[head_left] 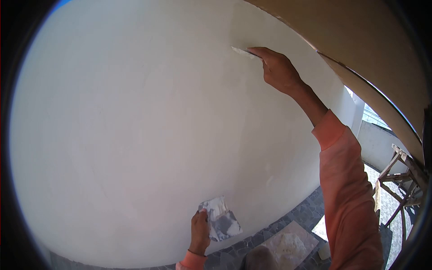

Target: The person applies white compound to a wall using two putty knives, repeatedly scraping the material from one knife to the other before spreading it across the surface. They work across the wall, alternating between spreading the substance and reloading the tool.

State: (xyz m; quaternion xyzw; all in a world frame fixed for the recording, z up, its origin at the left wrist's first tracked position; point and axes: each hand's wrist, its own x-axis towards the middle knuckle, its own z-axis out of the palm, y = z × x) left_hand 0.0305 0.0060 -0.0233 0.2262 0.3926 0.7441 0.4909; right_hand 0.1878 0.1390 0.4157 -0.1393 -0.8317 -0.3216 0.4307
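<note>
My right hand (281, 72) is raised high against the pale wall (135, 112), its fingers closed around a putty knife (244, 52) whose blade edge carries white paste. The blade lies at or very near the wall; exact contact is hard to tell. Low in the view, my left hand (200, 230) grips a flat, roughly square plate (223, 223) by its left edge, thumb on top. White putty (217, 207) is smeared over the upper part of that plate, with grey surface showing between the smears. A darker, damp-looking patch runs down the wall below the right hand.
A wooden trestle (400, 180) stands at the right on the floor. Below the wall runs grey stone-patterned flooring (310, 211), with a white-smeared board (290, 247) lying on it. A brown overhanging surface (360, 36) slants across the upper right.
</note>
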